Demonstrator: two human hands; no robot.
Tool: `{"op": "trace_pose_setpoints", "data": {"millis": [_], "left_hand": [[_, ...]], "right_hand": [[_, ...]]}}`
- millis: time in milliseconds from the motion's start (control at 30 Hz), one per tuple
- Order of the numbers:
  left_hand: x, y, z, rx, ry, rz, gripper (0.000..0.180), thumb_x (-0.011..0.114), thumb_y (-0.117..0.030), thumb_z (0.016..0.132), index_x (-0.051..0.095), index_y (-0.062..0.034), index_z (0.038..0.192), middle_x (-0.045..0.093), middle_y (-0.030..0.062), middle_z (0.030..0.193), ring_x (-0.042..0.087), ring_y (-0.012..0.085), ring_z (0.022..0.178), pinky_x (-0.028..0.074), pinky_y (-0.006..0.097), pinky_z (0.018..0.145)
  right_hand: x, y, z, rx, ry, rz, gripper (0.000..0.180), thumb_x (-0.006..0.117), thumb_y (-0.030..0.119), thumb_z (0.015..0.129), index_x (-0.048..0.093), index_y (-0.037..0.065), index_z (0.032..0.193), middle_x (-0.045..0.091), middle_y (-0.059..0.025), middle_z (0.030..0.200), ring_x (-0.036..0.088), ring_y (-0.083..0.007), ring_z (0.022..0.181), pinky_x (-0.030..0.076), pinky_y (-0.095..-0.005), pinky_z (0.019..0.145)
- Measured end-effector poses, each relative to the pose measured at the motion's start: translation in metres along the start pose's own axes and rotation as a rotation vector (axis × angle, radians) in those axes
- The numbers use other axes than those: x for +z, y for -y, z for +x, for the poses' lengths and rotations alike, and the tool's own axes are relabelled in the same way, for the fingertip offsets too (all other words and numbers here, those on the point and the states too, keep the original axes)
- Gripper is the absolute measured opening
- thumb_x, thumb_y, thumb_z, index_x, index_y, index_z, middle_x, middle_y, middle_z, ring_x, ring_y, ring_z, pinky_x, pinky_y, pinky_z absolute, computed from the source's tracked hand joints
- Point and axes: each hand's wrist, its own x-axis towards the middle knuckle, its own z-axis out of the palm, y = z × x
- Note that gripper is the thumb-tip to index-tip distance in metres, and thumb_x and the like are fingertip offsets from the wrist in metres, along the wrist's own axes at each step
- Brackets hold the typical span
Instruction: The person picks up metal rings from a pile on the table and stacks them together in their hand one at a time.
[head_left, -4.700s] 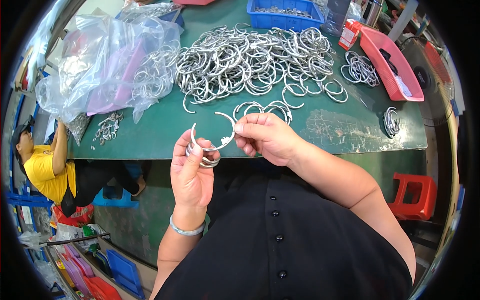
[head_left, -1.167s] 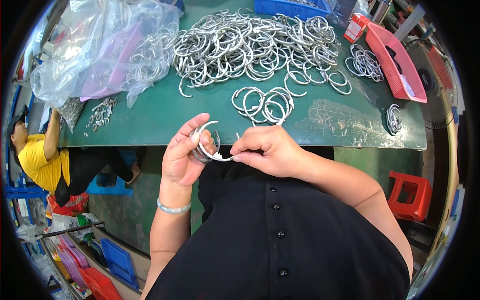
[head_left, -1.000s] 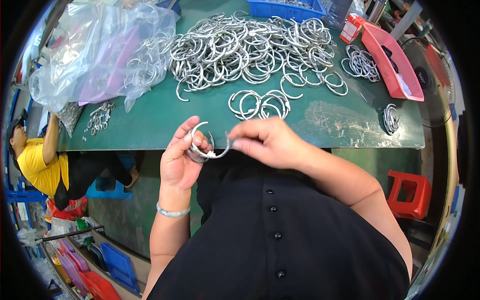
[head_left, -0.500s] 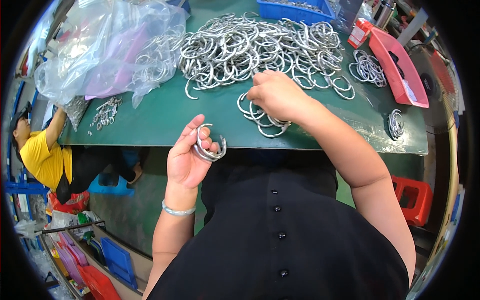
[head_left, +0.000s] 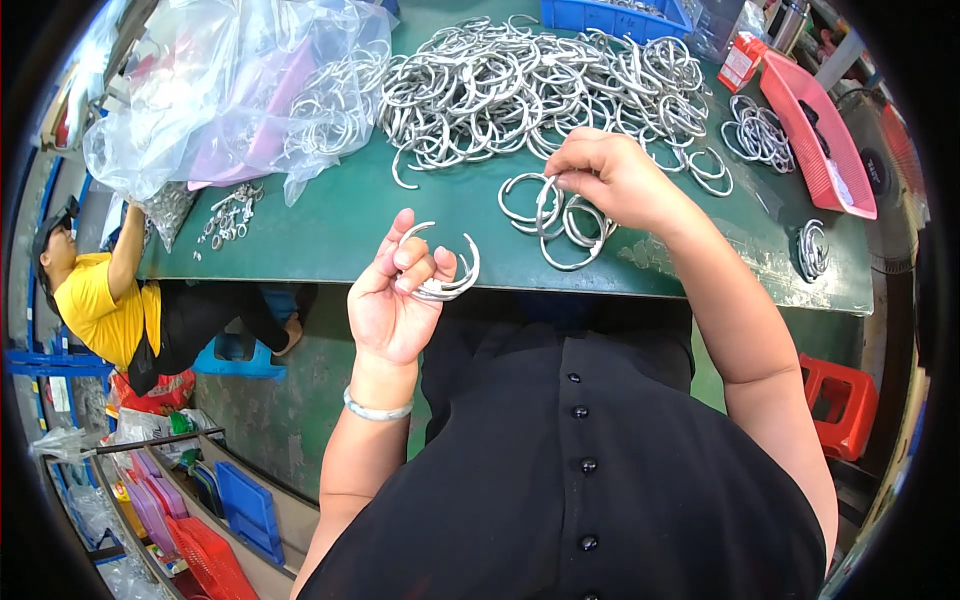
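My left hand (head_left: 402, 290) is closed round a few silver open-ended bangles (head_left: 462, 286), which hang from its curled fingers at the table's near edge. With thumb and fingertips, my right hand (head_left: 612, 178) pinches the upper part of a silver bangle (head_left: 541, 212). That bangle is tilted up among several loose bangles (head_left: 585, 250) on the green table. Just beyond the right hand lies a large heap of the same bangles (head_left: 500, 90), some of it hidden by that hand.
A clear plastic bag (head_left: 240, 90) with bangles lies at the left, small metal pieces (head_left: 232, 215) beside it. At the right are a small bangle pile (head_left: 758, 135), a pink basket (head_left: 815, 130) and a bundle (head_left: 812, 250). A blue tray (head_left: 612, 20) stands behind. A person in yellow (head_left: 100, 310) works at far left.
My right hand has drawn back slightly from the heap and now lifts one bangle on edge. The left hand has turned a little with its bangles. The whole view has shifted slightly.
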Motion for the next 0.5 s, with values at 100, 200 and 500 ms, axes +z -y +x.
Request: {"op": "trace_pose_setpoints", "data": {"millis": [100,200,500], "left_hand": [[0.0,0.0,0.001,-0.002,0.006,0.003,0.031,0.032,-0.001,0.086,0.046,0.0053,0.113,0.043,0.003,0.071,0.039,0.0091,0.053,0.036,0.034,0.091],[0.003,-0.002,0.003,0.002,0.007,0.006,0.031,0.032,-0.001,0.086,0.046,0.0055,0.113,0.042,0.0029,0.071,0.039,0.0094,0.053,0.036,0.034,0.091],[0.005,0.001,0.001,0.042,-0.046,-0.017,0.03,0.032,-0.001,0.086,0.044,0.0072,0.112,0.041,0.0036,0.071,0.04,0.0105,0.056,0.035,0.035,0.094]], "right_hand": [[-0.002,-0.003,-0.003,-0.033,-0.06,0.015,0.009,0.059,0.001,0.073,0.06,0.0,0.081,0.055,-0.0059,0.073,0.054,-0.0175,0.07,0.043,-0.0278,0.061],[-0.005,-0.002,-0.002,-0.05,-0.048,-0.006,0.008,0.059,0.001,0.072,0.06,0.0,0.08,0.055,-0.0068,0.073,0.054,-0.0192,0.07,0.043,-0.0281,0.061],[-0.014,0.007,-0.009,-0.172,0.009,-0.164,0.009,0.059,0.001,0.072,0.057,0.001,0.081,0.053,-0.0074,0.076,0.055,-0.0246,0.071,0.044,-0.031,0.061]]}}
